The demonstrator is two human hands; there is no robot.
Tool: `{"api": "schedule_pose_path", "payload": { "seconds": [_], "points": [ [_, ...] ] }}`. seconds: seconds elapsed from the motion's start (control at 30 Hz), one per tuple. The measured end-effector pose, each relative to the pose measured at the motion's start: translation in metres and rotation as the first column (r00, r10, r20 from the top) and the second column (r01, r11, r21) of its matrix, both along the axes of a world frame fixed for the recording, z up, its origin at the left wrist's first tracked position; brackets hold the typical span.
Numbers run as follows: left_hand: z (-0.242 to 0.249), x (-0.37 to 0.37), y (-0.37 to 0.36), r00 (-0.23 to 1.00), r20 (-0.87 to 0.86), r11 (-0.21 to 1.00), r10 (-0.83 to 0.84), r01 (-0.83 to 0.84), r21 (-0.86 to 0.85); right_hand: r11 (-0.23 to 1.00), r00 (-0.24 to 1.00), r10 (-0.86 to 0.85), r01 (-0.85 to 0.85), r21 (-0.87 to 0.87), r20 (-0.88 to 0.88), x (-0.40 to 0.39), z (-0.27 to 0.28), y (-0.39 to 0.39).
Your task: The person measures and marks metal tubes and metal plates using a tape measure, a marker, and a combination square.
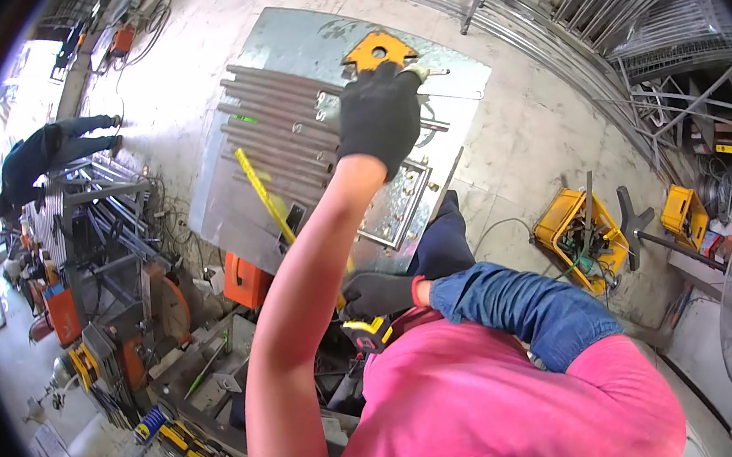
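My left hand [380, 120] in a black glove reaches over the table, fingers curled at the near edge of a yellow welding magnet [378, 49]. What it grips is hidden beneath the glove. A pale marker-like stick [437, 72] lies against its right side. Several metal rods [272, 123] lie side by side under and left of this hand. A yellow tape blade [262, 188] slants across them and passes behind my left forearm. Close to my belly, my right hand [379, 294], also gloved, is closed around the tape's near part, just above the tape measure's case [367, 334].
A rectangular metal frame [420, 192] lies on the sheet-metal table [453, 123]. Yellow crates [573, 230] stand on the floor to the right. An orange box [246, 280] and tools are at lower left. Another person [42, 158] bends over metal stock at far left.
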State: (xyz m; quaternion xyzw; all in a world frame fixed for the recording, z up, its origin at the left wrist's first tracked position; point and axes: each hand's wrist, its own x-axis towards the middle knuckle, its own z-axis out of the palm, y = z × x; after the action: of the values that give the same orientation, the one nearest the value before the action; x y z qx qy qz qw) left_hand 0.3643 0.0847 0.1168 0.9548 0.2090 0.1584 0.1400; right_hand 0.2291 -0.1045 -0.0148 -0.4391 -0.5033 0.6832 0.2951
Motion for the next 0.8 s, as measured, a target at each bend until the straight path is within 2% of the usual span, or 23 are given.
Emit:
{"api": "schedule_pose_path", "payload": {
  "seconds": [0.1, 0.13, 0.2, 0.23, 0.27, 0.37, 0.4, 0.47, 0.5, 0.53, 0.6, 0.63, 0.67, 0.73, 0.77, 0.8],
  "points": [
    [-0.039, 0.064, 0.013, 0.985, -0.168, 0.994, -0.025, 0.043, 0.104, 0.976, 0.971, -0.075, 0.025, -0.216, -0.227, 0.002, 0.008, 0.0],
    [-0.051, 0.076, 0.016, 0.983, -0.18, 0.994, -0.032, 0.05, 0.094, 0.974, 0.968, -0.083, 0.028, -0.226, -0.239, 0.004, 0.009, 0.003],
    [-0.071, 0.094, 0.019, 0.943, -0.325, 0.966, -0.067, 0.143, 0.217, 0.983, 0.982, -0.034, -0.001, -0.186, -0.186, 0.004, 0.006, 0.002],
    [-0.081, 0.098, 0.019, 0.924, -0.38, 0.954, -0.041, 0.15, 0.26, 0.987, 0.976, -0.107, 0.082, -0.137, -0.188, 0.0, 0.002, 0.001],
    [-0.09, 0.102, 0.019, 0.916, -0.4, 0.959, -0.035, 0.144, 0.245, 0.986, 0.973, -0.097, 0.067, -0.151, -0.208, -0.002, -0.003, -0.001],
    [-0.093, 0.106, 0.023, 0.959, -0.277, 0.973, -0.053, 0.112, 0.202, 0.985, 0.987, 0.068, -0.09, -0.146, -0.147, -0.002, -0.013, 0.007],
    [-0.094, 0.101, 0.023, 0.955, -0.296, 0.976, -0.036, 0.097, 0.197, 0.983, 0.982, 0.087, -0.112, -0.147, -0.167, -0.006, -0.016, 0.005],
    [-0.094, 0.092, 0.025, 0.993, -0.116, 0.995, -0.023, 0.034, 0.095, 0.995, 0.982, -0.083, 0.072, -0.072, -0.168, -0.015, -0.029, 0.004],
    [-0.092, 0.087, 0.027, 0.997, -0.07, 1.0, -0.008, 0.008, -0.006, 0.998, 0.99, -0.058, 0.058, -0.005, -0.131, -0.017, -0.033, 0.008],
    [-0.091, 0.082, 0.03, 0.997, -0.074, 1.0, -0.006, 0.005, -0.009, 0.998, 0.989, -0.056, 0.055, -0.008, -0.134, -0.019, -0.038, 0.011],
    [-0.092, 0.076, 0.028, 0.997, -0.069, 0.999, -0.044, 0.044, -0.002, 0.994, 0.982, -0.02, 0.04, 0.101, -0.188, -0.012, -0.044, 0.01],
    [-0.093, 0.078, 0.026, 0.975, -0.219, 0.998, -0.023, 0.036, 0.054, 0.997, 0.96, -0.068, 0.071, 0.002, -0.27, 0.0, -0.033, 0.009],
    [-0.093, 0.082, 0.026, 0.977, -0.213, 0.998, -0.016, 0.027, 0.048, 0.998, 0.963, -0.061, 0.062, -0.004, -0.264, 0.006, -0.026, 0.012],
    [-0.09, 0.089, 0.025, 0.983, -0.184, 0.976, 0.029, 0.012, 0.22, 0.975, 0.977, -0.082, 0.119, 0.187, -0.195, 0.006, -0.022, 0.015],
    [-0.088, 0.093, 0.02, 0.956, -0.284, 0.958, 0.079, 0.007, 0.288, 0.976, 0.977, -0.078, 0.115, 0.183, -0.196, 0.007, -0.022, 0.016],
    [-0.086, 0.099, 0.019, 0.954, -0.287, 0.959, 0.085, 0.0, 0.284, 0.982, 0.983, -0.046, 0.078, 0.174, -0.181, 0.011, -0.019, 0.017]
  ]
}}
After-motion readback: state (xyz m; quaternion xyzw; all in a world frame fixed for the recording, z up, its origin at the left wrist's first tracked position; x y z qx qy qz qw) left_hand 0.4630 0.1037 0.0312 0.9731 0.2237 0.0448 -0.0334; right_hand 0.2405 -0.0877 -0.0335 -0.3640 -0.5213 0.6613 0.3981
